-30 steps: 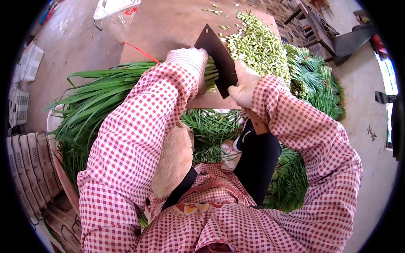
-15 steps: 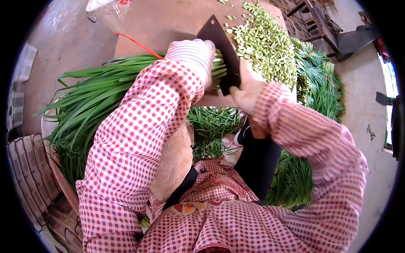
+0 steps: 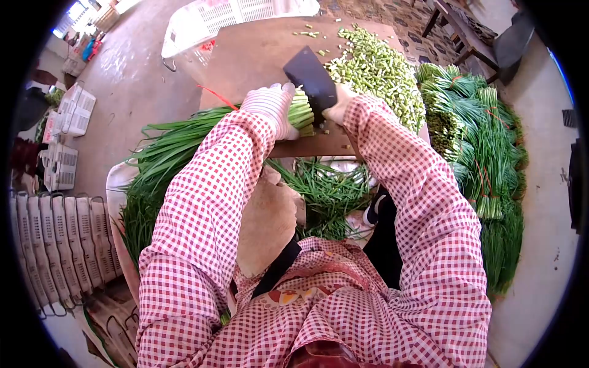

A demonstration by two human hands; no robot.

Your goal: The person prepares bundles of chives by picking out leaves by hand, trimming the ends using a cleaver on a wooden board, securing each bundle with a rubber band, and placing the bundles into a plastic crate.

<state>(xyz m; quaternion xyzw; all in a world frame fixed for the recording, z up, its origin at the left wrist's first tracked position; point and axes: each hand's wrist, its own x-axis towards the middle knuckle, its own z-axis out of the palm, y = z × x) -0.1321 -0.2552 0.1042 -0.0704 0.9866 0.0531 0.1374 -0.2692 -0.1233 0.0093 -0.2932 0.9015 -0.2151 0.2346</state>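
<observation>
Pressing down on a bunch [image 3: 184,138] of long green stalks, left hand [image 3: 270,105] gloved in striped knit, fingers curled over the cut end on the board [image 3: 251,55]. Right hand [image 3: 338,105], also gloved, wrapped round the handle of a dark cleaver [image 3: 313,78], blade edge down just beside the left fingers, touching the stalk ends. No brand, label or readable writing anywhere.

Board brown, flat, lying low over a grey concrete floor [image 3: 132,86]. Heap of chopped pieces [image 3: 377,67] on the right part of the board, a few strays near its far edge. Red tie [image 3: 215,96] showing at the bunch. Outdoors or open shed, bright daylight; wooden bench legs [image 3: 457,27] top right.

Counts: one cleaver, one board, one bunch under the hand, two gloved hands. Tied bundles [image 3: 485,147] stacked at right, too many and too overlapped to count. More loose stalks [image 3: 325,193] below the board edge. One white crate [image 3: 236,15] beyond the board. Two white trays [image 3: 67,138] on the floor at left. Row of stacked crates [image 3: 58,245] lower left, roughly seven rims visible. Both sleeves red-and-white check.
</observation>
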